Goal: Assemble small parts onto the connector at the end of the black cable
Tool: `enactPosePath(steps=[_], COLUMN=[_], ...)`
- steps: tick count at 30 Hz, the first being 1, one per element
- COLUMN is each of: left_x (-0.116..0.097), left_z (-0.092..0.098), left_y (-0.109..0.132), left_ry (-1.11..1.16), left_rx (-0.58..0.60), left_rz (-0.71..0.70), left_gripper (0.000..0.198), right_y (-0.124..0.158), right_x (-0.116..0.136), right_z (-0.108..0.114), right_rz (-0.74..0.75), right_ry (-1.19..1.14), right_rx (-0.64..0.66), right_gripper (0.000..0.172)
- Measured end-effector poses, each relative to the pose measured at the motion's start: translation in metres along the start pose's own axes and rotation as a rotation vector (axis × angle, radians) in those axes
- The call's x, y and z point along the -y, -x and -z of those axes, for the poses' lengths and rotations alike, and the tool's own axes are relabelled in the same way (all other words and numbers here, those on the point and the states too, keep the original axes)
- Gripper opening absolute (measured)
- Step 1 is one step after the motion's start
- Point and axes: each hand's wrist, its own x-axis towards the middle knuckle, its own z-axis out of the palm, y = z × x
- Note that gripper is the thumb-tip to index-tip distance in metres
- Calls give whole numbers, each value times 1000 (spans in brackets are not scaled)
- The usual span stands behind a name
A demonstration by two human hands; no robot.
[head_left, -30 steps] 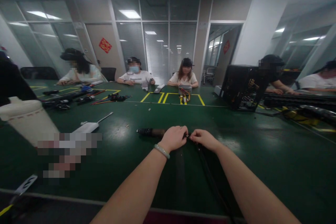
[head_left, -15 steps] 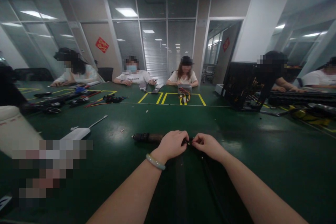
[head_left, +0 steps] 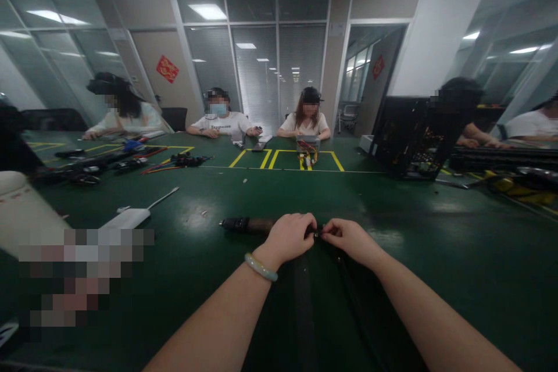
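A dark electric screwdriver (head_left: 259,226) with a brown barrel lies lengthwise on the green table, its narrow tip to the left. My left hand (head_left: 288,239), a jade-coloured bangle at the wrist, is wrapped around its right end. Close beside it, my right hand (head_left: 347,240) pinches a small dark end piece, which looks like the end of a cable. From below the right hand a black cable (head_left: 349,286) runs down toward the bottom edge. Between the two hands a tiny bright metallic spot shows; the fingers hide the joint itself.
At left stand a whitish container (head_left: 26,215) and a white adapter (head_left: 126,221) with a short lead. Cable bundles (head_left: 185,160) lie farther back. A black computer case (head_left: 405,139) stands at right. Across the table (head_left: 244,197), several people sit, one behind a power supply (head_left: 307,144) with coloured wires.
The view has shifted slightly. Both hands keep their places at the screwdriver's right end, with only a slight move of the fingers closer together.
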Motion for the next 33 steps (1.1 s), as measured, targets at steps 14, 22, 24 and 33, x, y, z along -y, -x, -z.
enactPosePath(steps=[14,22,24,33], left_x=[3,3,4,5], left_z=[-4,-6,-6,-9], left_y=[-2,-2,-2,-3], left_ry=[8,27,36,42], left_rx=[-7,-12,-5,-40], left_rz=[-34,-6,2,-22], left_gripper=[13,12,12,10], right_y=[5,4,2,1], right_x=[6,5,4,3], right_z=[0,-1,-3,-6], right_rz=[-22,-21,-16,-17], right_ry=[133,181,148,29], right_rx=[-44,-112,-114,-90], right_gripper=[12,10,11,13])
